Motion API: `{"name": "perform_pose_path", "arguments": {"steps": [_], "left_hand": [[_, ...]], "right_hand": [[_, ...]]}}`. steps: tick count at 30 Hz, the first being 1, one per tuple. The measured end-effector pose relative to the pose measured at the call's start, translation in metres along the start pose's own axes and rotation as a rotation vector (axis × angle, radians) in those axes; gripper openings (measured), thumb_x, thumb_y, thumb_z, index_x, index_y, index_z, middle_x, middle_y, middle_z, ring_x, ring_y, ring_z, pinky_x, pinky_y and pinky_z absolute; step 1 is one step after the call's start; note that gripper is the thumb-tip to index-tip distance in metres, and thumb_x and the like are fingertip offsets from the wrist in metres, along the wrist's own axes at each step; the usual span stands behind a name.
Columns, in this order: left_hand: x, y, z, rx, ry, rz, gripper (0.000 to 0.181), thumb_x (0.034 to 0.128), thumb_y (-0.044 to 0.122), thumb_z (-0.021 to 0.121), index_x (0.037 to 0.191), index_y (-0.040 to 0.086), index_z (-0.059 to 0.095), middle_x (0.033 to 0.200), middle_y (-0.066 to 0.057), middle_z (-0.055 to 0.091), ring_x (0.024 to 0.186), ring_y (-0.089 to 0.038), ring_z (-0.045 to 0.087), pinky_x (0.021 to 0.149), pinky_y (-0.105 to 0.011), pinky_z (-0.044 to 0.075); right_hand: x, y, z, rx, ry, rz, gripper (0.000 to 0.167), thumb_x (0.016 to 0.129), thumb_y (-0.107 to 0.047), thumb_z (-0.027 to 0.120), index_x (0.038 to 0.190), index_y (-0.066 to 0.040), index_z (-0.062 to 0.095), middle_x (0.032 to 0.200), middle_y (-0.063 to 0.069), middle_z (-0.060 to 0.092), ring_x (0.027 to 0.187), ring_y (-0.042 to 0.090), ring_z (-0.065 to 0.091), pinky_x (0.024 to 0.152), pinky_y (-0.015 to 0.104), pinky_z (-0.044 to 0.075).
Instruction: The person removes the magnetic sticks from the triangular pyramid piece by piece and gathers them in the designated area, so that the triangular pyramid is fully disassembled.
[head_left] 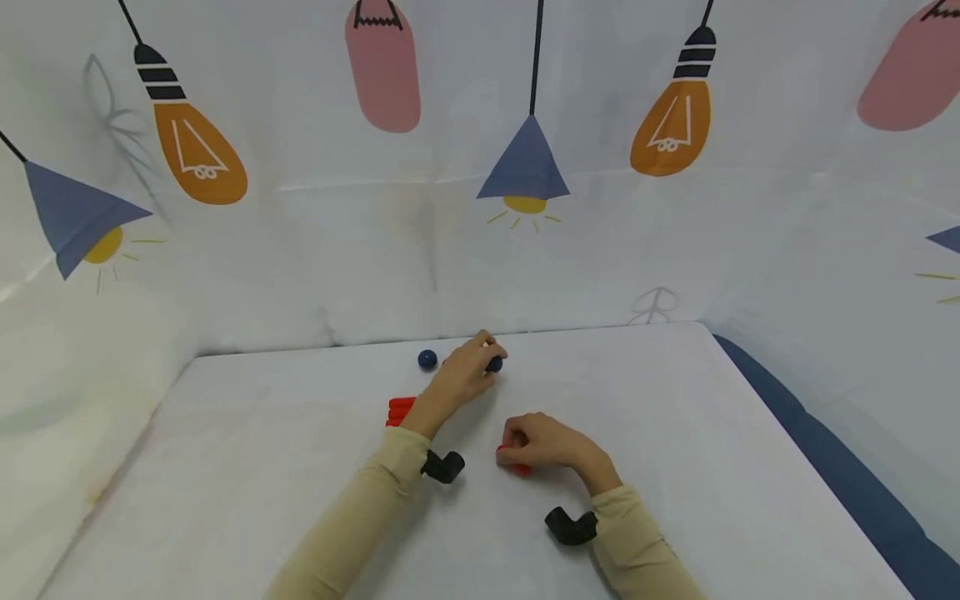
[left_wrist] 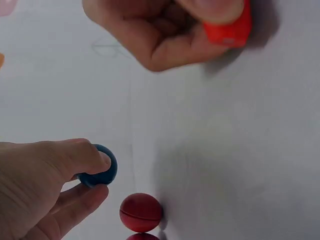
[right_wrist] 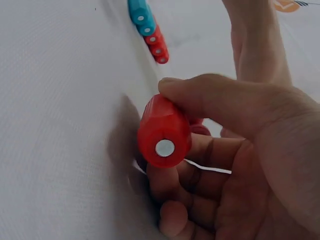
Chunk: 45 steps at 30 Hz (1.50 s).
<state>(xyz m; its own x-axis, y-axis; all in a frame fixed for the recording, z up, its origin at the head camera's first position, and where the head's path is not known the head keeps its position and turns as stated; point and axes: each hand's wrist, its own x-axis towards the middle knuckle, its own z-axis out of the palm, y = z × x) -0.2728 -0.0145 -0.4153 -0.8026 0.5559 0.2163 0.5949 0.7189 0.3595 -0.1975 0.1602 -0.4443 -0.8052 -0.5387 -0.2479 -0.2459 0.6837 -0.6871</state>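
My left hand is at the far side of the white table, pinching a dark blue ball between thumb and fingers. Two red balls sit close beside that hand in the left wrist view, the lower one cut off by the frame. Nearer to me, my right hand pinches a red rod low over the table. A silvery disc marks the rod's end in the right wrist view. Another dark blue ball lies left of my left hand.
Several red rods lie side by side, partly behind my left forearm. Teal rods continue that row in the right wrist view. A patterned cloth hangs behind the white table.
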Motion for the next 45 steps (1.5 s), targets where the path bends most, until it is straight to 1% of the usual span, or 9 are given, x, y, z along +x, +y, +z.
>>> {"name": "perform_pose_path", "arguments": {"steps": [3,10,14,19,24,29,35,41,45], "left_hand": [[0.006,-0.006,-0.001,0.056,-0.026,-0.019,0.031,0.0826,0.005,0.069,0.113,0.011,0.067,0.114,-0.006,0.057,0.097,-0.020,0.061,0.080,-0.033,0.053],[0.005,-0.020,0.014,0.188,-0.045,-0.004,0.030,0.0831,0.010,0.070,0.112,0.017,0.067,0.112,-0.004,0.061,0.108,-0.025,0.056,0.089,-0.046,0.046],[-0.001,-0.023,0.018,0.202,0.014,-0.015,0.038,0.0834,0.009,0.069,0.119,0.018,0.061,0.121,-0.006,0.056,0.112,-0.026,0.054,0.095,-0.048,0.042],[-0.019,-0.016,0.015,0.095,0.167,-0.031,0.045,0.0834,0.013,0.069,0.126,0.018,0.057,0.127,-0.007,0.051,0.113,-0.026,0.054,0.098,-0.050,0.041],[-0.057,-0.004,0.022,-0.095,0.253,-0.051,0.040,0.0853,0.016,0.068,0.124,0.018,0.059,0.120,-0.003,0.058,0.107,-0.019,0.056,0.092,-0.043,0.047],[-0.094,0.009,0.032,-0.273,0.180,-0.085,0.037,0.0880,0.019,0.066,0.124,0.022,0.056,0.110,0.004,0.061,0.097,-0.010,0.057,0.084,-0.028,0.052],[-0.124,0.014,0.041,-0.359,0.039,-0.054,0.034,0.0873,0.028,0.068,0.120,0.026,0.058,0.106,0.010,0.059,0.095,-0.006,0.054,0.080,-0.019,0.050],[-0.128,0.020,0.042,-0.374,0.048,0.010,0.030,0.0853,0.024,0.070,0.114,0.024,0.060,0.104,0.012,0.060,0.095,-0.006,0.055,0.083,-0.020,0.050],[-0.126,0.020,0.035,-0.363,0.048,0.006,0.027,0.0846,0.022,0.071,0.110,0.022,0.063,0.101,0.013,0.064,0.091,-0.006,0.056,0.081,-0.020,0.050]], "right_hand": [[0.002,-0.004,0.002,0.022,-0.021,-0.006,0.013,0.084,-0.029,0.065,0.079,-0.018,0.060,0.058,-0.007,0.055,0.055,0.007,0.047,0.054,0.022,0.037],[0.003,-0.009,0.006,0.046,-0.061,0.000,0.013,0.087,-0.030,0.064,0.082,-0.018,0.061,0.059,-0.007,0.055,0.057,0.007,0.048,0.057,0.022,0.038],[0.002,-0.010,0.004,0.049,-0.087,-0.034,0.013,0.089,-0.029,0.063,0.086,-0.017,0.061,0.062,-0.006,0.056,0.059,0.007,0.048,0.058,0.022,0.039],[0.002,-0.002,-0.003,0.078,-0.122,-0.084,0.012,0.093,-0.029,0.057,0.091,-0.018,0.061,0.069,-0.005,0.058,0.065,0.005,0.051,0.063,0.021,0.041],[0.001,0.014,-0.012,0.184,-0.173,-0.128,0.015,0.096,-0.026,0.053,0.097,-0.014,0.061,0.076,-0.002,0.064,0.070,0.007,0.054,0.067,0.022,0.044],[-0.004,0.032,-0.018,0.317,-0.224,-0.143,0.017,0.096,-0.024,0.053,0.106,-0.011,0.058,0.087,0.005,0.071,0.076,0.013,0.062,0.069,0.026,0.051],[-0.006,0.036,-0.020,0.340,-0.260,-0.193,0.020,0.095,-0.021,0.053,0.110,-0.008,0.055,0.096,0.013,0.072,0.078,0.011,0.056,0.068,0.023,0.045],[-0.006,0.033,-0.018,0.385,-0.319,-0.213,0.022,0.094,-0.019,0.057,0.113,-0.009,0.052,0.097,0.018,0.068,0.077,0.007,0.051,0.068,0.019,0.039],[-0.006,0.032,-0.020,0.376,-0.313,-0.225,0.024,0.094,-0.020,0.057,0.114,-0.008,0.052,0.098,0.018,0.066,0.080,0.009,0.054,0.070,0.020,0.043]]}}
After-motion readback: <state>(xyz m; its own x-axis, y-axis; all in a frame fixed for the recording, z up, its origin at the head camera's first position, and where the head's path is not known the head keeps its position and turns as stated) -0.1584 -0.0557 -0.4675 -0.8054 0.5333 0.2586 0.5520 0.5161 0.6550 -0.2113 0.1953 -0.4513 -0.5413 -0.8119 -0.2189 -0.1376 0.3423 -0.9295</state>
